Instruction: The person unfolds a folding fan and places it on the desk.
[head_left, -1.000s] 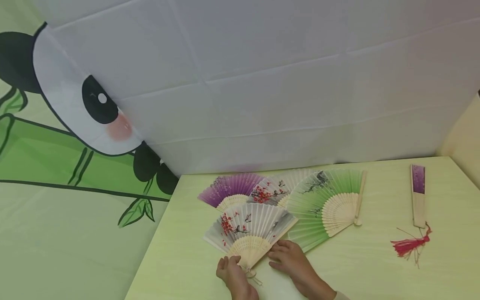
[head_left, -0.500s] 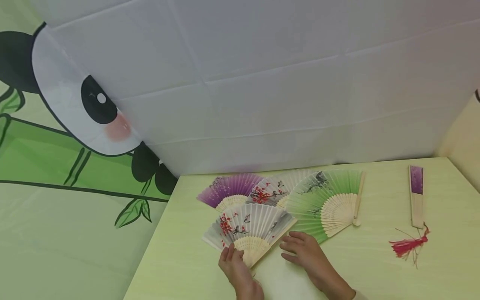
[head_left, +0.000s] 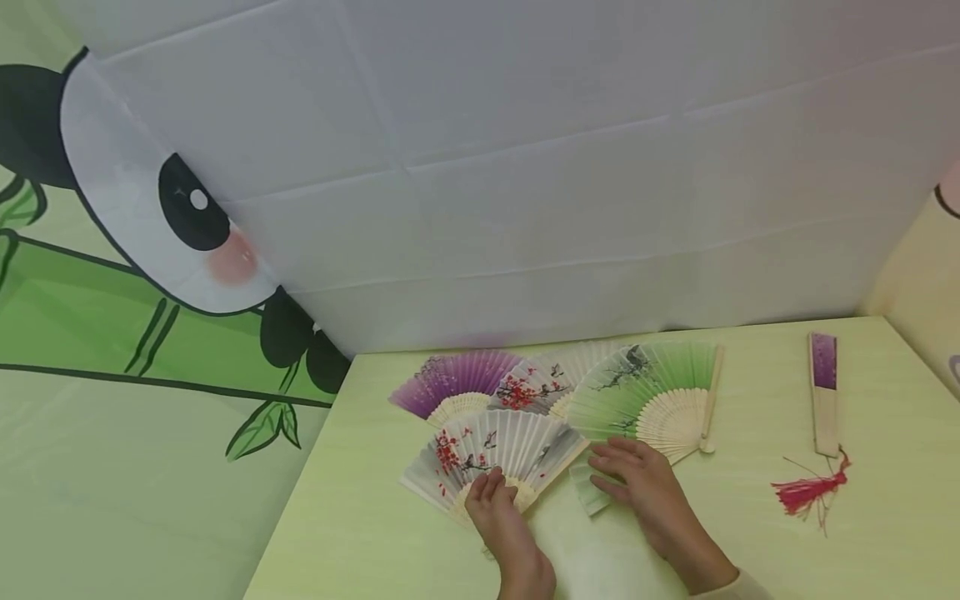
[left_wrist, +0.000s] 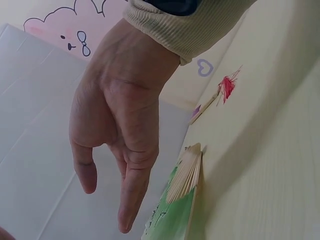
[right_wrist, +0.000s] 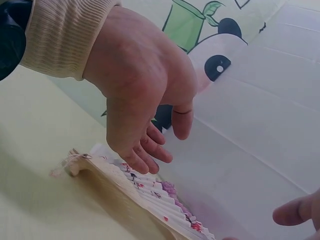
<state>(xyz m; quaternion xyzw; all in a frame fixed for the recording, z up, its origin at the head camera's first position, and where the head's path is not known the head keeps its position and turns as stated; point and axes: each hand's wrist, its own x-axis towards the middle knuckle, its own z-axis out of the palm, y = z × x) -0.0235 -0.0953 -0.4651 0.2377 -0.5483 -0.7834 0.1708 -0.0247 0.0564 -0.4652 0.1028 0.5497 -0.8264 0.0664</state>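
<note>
My left hand (head_left: 504, 518) hovers over the ribs of the front white fan (head_left: 517, 442), a spread folding fan with red blossoms. Its fingers are extended and hold nothing; the same hand (left_wrist: 122, 115) hangs with thumb apart in the left wrist view. Above the lower edge of the spread green fan (head_left: 682, 367) is my right hand (head_left: 656, 492), fingers loosely bent and holding nothing. It covers part of that fan. In the right wrist view the right hand (right_wrist: 145, 80) appears above the white fan's outer rib (right_wrist: 125, 187).
Behind lie a spread purple fan (head_left: 468, 375) and another white fan (head_left: 536, 383), overlapping. A folded purple fan (head_left: 825, 396) with a red tassel (head_left: 806, 492) lies at the right. A pale cloth wall (head_left: 525, 208) bounds the yellow-green table (head_left: 337, 500) at the back.
Both hands have come away from the front white fan's ribs and moved right and up. The right hand now sits over the green fan's lower part. The fans look unmoved.
</note>
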